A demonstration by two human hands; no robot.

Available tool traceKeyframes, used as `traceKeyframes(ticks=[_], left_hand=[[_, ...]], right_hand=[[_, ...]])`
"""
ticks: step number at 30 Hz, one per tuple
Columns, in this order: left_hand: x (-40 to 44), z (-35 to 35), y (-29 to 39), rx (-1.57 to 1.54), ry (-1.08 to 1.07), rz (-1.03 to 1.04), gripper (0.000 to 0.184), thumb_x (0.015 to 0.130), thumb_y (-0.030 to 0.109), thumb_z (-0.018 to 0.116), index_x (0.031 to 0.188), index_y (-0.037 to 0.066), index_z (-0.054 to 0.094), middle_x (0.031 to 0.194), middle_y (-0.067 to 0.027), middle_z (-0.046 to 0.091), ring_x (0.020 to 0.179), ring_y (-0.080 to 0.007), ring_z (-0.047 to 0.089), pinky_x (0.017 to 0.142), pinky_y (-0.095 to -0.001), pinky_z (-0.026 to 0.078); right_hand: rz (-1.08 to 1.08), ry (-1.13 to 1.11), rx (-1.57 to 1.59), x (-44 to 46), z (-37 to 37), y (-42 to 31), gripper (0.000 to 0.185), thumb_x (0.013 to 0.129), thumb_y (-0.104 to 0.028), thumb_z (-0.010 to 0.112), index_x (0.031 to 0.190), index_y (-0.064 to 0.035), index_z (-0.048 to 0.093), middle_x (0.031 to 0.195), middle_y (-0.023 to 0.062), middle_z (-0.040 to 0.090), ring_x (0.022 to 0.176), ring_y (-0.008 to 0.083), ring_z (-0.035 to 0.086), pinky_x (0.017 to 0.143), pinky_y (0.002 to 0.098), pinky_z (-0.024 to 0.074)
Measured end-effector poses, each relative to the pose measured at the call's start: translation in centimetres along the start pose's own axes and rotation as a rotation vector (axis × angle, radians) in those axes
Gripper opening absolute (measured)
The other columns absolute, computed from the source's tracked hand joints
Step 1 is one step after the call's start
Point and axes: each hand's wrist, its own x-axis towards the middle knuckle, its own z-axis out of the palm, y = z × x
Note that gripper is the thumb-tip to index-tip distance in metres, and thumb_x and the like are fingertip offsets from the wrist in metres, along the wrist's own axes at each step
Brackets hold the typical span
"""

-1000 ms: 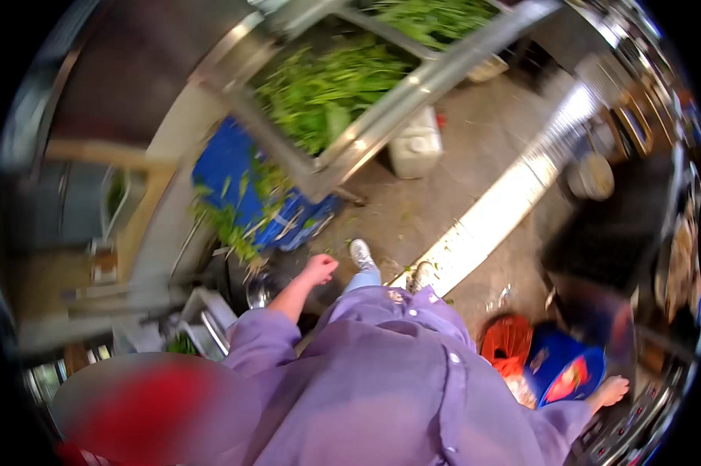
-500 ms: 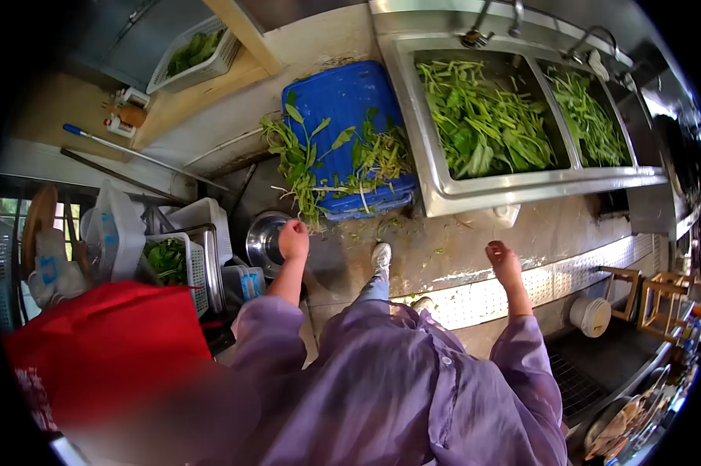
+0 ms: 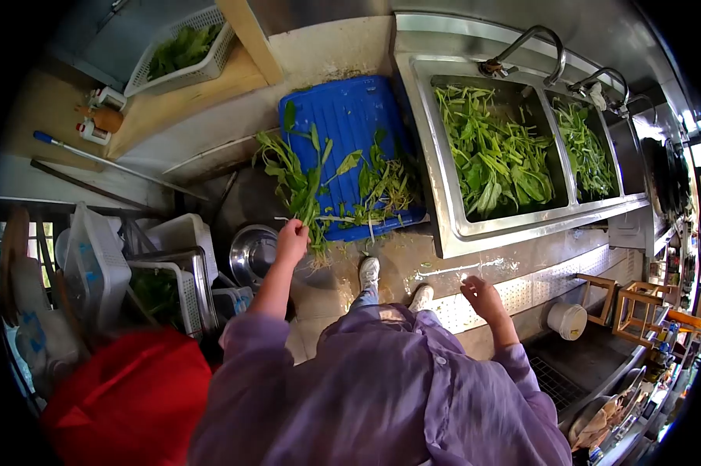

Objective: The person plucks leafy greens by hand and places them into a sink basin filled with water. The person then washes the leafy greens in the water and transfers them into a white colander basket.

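Observation:
My left hand point(image 3: 291, 242) reaches to the near left edge of the blue plastic lid or tray point(image 3: 342, 116). Its fingers are pinched together at the lower end of a bunch of leafy greens point(image 3: 307, 190), which hangs over that edge. More greens with pale roots point(image 3: 389, 190) lie on the blue surface to the right. Held low over the floor, my right hand point(image 3: 482, 299) has loosely curled fingers and nothing visible in it.
A steel sink point(image 3: 451, 233) at the right holds cut greens in two basins. A steel bowl point(image 3: 253, 252) sits left of my left hand. White baskets point(image 3: 187, 299) and a person in red point(image 3: 133, 396) are at lower left. A white bucket point(image 3: 568, 320) stands at right.
My left hand has moved from beside the steel bowl to the greens. My right hand has shifted down and left. The person in red has moved lower, and my view has shifted.

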Motion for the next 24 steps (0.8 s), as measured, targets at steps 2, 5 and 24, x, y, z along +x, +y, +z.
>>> traceKeyframes(ticks=[2, 5, 24], left_hand=[[-2.2, -1.3, 2.9, -0.064, -0.077, 0.060, 0.011, 0.081, 0.011, 0.052, 0.083, 0.000, 0.051, 0.058, -0.0053, 0.053, 0.049, -0.0086, 0.047, 0.044, -0.0255, 0.036], [-4.8, -2.8, 6.8, -0.089, -0.148, 0.278, 0.012, 0.083, 0.011, 0.050, 0.087, 0.000, 0.052, 0.056, -0.0007, 0.048, 0.046, -0.0061, 0.040, 0.041, -0.0239, 0.030], [-12.4, -1.3, 22.7, -0.524, -0.473, 0.215, 0.018, 0.086, 0.007, 0.044, 0.099, -0.003, 0.053, 0.062, 0.0024, 0.040, 0.049, -0.0029, 0.029, 0.042, -0.0172, 0.022]], right_hand=[[-0.115, 0.008, 0.044, 1.0, -0.7, -2.8, 0.023, 0.078, -0.022, 0.057, 0.094, -0.0058, 0.057, 0.083, 0.0143, 0.061, 0.076, 0.0292, 0.060, 0.066, 0.0355, 0.0470], [-0.292, 0.135, 0.043, 2.9, -2.0, -7.5, 0.019, 0.078, -0.018, 0.057, 0.092, -0.0056, 0.057, 0.083, 0.0132, 0.060, 0.075, 0.0303, 0.058, 0.064, 0.0355, 0.0464], [-0.963, 0.757, -0.254, 11.3, -12.5, -12.5, 0.031, 0.071, -0.009, 0.058, 0.102, -0.0100, 0.053, 0.098, 0.0055, 0.051, 0.088, 0.0252, 0.048, 0.076, 0.0355, 0.0377]])
